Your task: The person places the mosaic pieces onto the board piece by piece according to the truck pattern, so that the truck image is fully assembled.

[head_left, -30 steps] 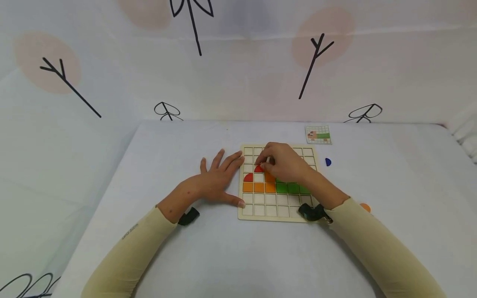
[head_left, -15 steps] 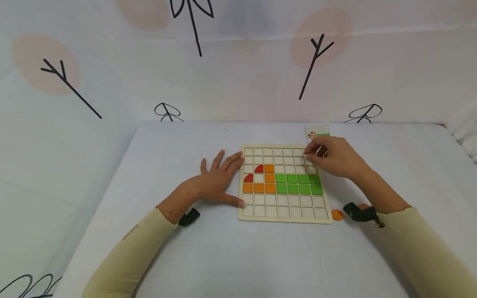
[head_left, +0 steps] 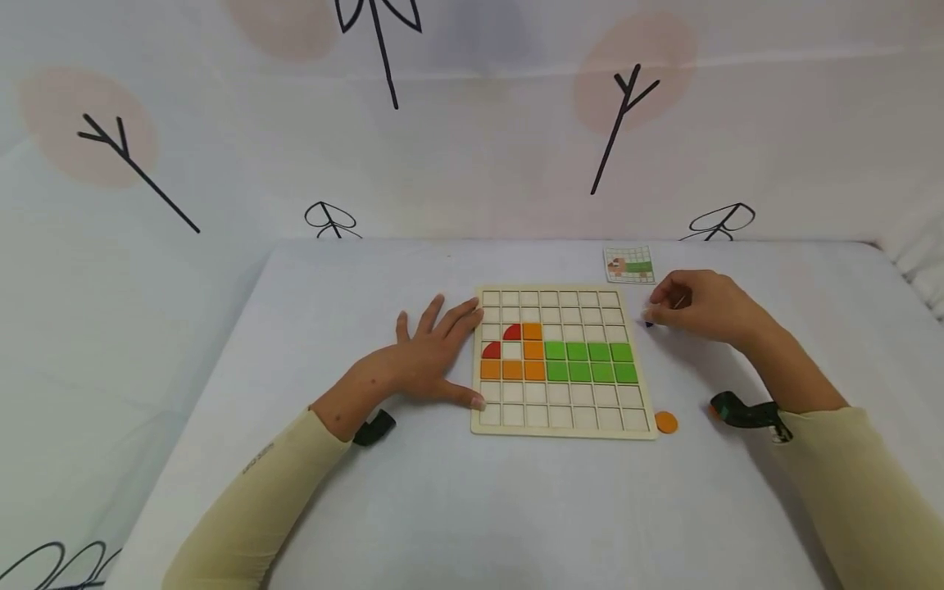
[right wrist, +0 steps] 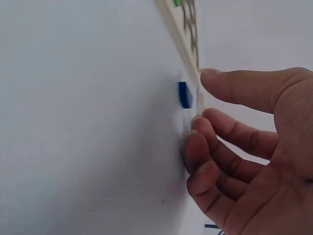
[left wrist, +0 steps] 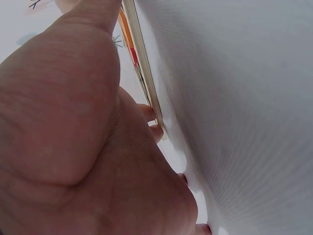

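A cream wooden grid board (head_left: 568, 420) lies on the table, holding red quarter-round, orange and green square tiles. With fingers spread, my left hand (head_left: 424, 360) rests beside its left edge, thumb and fingertips touching the frame. Off the board's right side, my right hand (head_left: 708, 307) is lowered over a small blue half-round tile (head_left: 649, 323), which the fingertips partly hide in the head view. In the right wrist view, thumb and index finger stand apart, and the blue tile (right wrist: 184, 94) sits on the table just beyond them.
A small pattern card (head_left: 629, 265) lies behind the board's right corner. An orange disc (head_left: 666, 422) is by the board's near right corner. Another orange piece is mostly hidden behind the dark wrist camera (head_left: 745, 410). A patterned cloth wall (head_left: 487, 164) stands behind the table.
My right hand has left the red tile on the board and moved right to the blue tile, uncovering the green tiles. The left hand has stayed in place.
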